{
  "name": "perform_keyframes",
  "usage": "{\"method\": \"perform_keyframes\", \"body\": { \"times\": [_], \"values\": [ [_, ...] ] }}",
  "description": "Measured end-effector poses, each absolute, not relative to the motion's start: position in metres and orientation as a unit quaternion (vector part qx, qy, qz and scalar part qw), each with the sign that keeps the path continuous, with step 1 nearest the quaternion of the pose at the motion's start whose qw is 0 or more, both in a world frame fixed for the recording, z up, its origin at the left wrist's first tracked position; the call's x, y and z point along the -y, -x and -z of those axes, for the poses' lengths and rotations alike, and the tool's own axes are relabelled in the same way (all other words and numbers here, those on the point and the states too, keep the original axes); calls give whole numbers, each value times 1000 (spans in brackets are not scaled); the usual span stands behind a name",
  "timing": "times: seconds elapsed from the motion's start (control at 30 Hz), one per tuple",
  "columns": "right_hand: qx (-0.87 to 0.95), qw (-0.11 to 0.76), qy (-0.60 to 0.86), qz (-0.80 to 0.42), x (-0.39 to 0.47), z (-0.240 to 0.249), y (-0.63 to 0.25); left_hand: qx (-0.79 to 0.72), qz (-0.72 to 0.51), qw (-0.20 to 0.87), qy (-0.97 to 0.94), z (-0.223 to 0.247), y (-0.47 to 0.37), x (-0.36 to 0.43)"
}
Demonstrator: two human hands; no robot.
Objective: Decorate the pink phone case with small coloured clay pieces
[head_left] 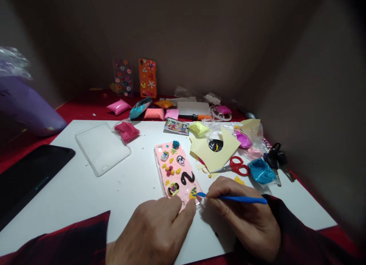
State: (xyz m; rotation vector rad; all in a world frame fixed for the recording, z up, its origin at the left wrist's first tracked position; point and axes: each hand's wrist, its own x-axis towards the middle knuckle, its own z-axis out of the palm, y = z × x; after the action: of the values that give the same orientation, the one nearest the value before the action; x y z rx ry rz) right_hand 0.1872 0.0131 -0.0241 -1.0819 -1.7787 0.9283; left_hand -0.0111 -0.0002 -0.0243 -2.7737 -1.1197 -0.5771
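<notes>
A pink phone case (171,182) decorated with small clay shapes lies on the white board (134,196). My left hand (154,227) holds its lower edge, thumb and fingers curled against it. Pinched in my right hand (243,215) is a blue clay modelling tool (243,199). The tool's flattened tip touches or hovers just over a yellow clay piece (193,193) with blue stripes, near the case's lower right corner. A black curved clay strip (187,177) sits above that piece. My left fingers hide the case's bottom edge.
Red-handled scissors (238,166) and cut yellow paper (204,158) lie to the right, near an opened blue clay packet (261,171). A clear case (103,149) and a dark tablet (34,177) are at left. Two decorated cases, one orange (148,78), stand behind several clay packets.
</notes>
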Motion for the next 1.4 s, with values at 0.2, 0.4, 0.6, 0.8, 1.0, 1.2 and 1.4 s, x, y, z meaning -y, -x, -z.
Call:
{"method": "perform_keyframes", "body": {
  "times": [0.2,0.4,0.6,0.8,1.0,1.2,1.4],
  "values": [
    [717,388,446,-369,-12,23,-188,354,197,40,913,25,13,0],
    [715,385,461,-358,-11,24,-188,355,194,46,913,25,11,-1],
    [723,391,449,-351,-12,22,-187,356,193,40,913,29,14,1],
    [732,382,440,-354,-13,23,-188,364,192,28,911,24,11,1],
    [730,388,429,-363,-13,23,-188,376,193,41,905,22,9,0],
    [724,401,440,-349,-12,23,-186,358,188,26,914,23,11,1],
    [731,390,434,-354,-13,23,-187,366,191,29,911,21,12,3]
  ]
}}
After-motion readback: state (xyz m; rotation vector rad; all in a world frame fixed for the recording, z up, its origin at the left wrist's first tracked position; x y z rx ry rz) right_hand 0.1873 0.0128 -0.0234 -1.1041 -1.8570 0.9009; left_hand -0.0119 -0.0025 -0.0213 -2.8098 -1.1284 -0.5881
